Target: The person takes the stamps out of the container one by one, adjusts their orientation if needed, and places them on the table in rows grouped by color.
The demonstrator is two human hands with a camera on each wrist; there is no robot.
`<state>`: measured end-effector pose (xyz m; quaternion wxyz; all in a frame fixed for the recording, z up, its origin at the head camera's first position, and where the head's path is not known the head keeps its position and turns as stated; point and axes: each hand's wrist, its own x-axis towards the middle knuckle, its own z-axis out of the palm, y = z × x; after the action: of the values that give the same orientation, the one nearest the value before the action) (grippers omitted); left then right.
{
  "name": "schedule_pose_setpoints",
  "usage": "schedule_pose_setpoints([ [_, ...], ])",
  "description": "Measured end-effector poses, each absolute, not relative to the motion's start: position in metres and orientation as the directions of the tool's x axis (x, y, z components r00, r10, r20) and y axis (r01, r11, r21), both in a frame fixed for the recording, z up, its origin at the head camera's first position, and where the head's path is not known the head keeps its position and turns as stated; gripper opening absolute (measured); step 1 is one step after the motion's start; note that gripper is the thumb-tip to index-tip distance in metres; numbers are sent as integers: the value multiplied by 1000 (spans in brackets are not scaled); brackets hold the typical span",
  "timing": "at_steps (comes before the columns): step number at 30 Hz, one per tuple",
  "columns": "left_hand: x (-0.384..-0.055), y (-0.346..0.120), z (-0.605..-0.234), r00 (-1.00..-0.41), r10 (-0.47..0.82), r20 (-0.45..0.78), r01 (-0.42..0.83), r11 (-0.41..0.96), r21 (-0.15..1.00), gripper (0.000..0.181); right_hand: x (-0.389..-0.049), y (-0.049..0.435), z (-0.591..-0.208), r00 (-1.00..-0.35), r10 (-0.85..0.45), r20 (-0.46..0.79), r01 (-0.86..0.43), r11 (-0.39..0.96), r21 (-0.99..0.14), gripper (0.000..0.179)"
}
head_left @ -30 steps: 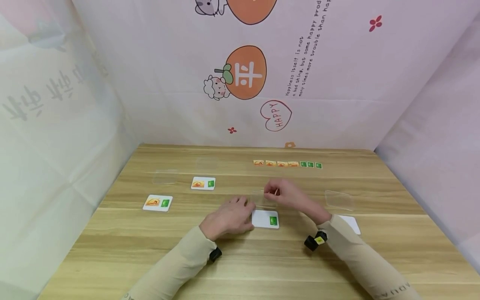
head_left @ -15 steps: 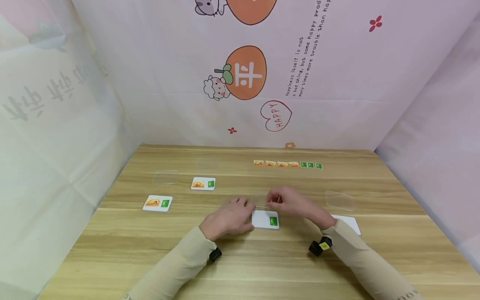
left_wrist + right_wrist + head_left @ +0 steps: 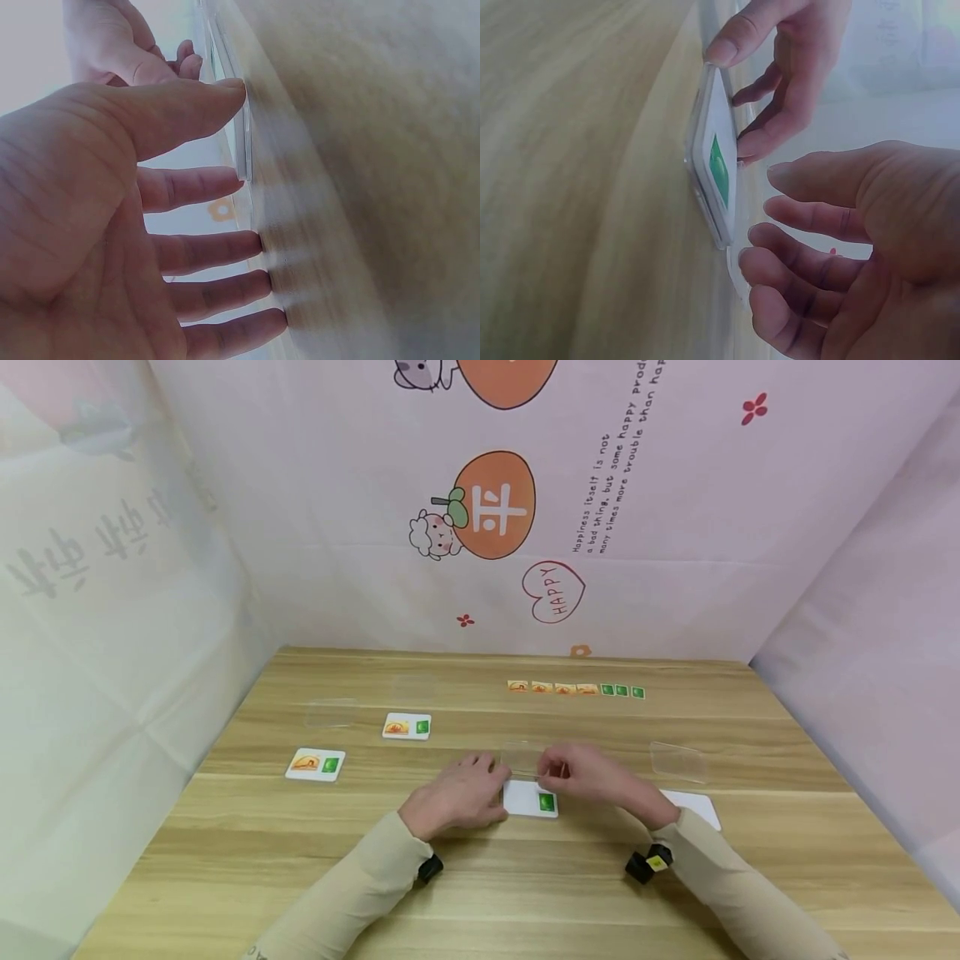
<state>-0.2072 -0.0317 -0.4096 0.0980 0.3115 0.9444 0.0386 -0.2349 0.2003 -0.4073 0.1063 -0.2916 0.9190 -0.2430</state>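
In the head view my left hand [image 3: 461,793] rests on the wooden table, thumb and index finger at the left corners of a white card [image 3: 521,797], holding it from the side. Its other fingers reach straight down to the wood in the left wrist view. A small green picture piece [image 3: 547,802] lies at the card's right end, and a clear plastic cover [image 3: 517,756] lies just beyond. My right hand [image 3: 581,772] hovers at the card's far right corner, fingers loosely bent. A gap shows between its thumb [image 3: 795,180] and index fingertip; nothing is visible there.
Two finished-looking cards [image 3: 315,765] [image 3: 407,727] with orange and green pieces lie left. Orange pieces [image 3: 542,688] and green pieces [image 3: 621,691] form a row at the back. Right are another white card [image 3: 693,807], partly behind the sleeve, and a clear cover [image 3: 677,761].
My right hand has moved nearer and slightly right, from over the clear cover down to the card's far right corner. My left hand and the cards stay where they were.
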Motion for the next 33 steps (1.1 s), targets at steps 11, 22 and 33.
schedule_pose_setpoints([
  [11,-207,-31,-410,-794,586,-162,571,810,136,51,-228,201,-413,-802,-595,-60,-499,721,-482,4],
  [22,-208,-31,-410,-781,605,-152,593,796,121,50,-224,209,-418,-793,-606,-61,-509,715,-479,8],
  [33,-206,-30,-408,-793,585,-171,570,811,131,51,-222,205,-419,-802,-595,-53,-516,734,-442,9],
])
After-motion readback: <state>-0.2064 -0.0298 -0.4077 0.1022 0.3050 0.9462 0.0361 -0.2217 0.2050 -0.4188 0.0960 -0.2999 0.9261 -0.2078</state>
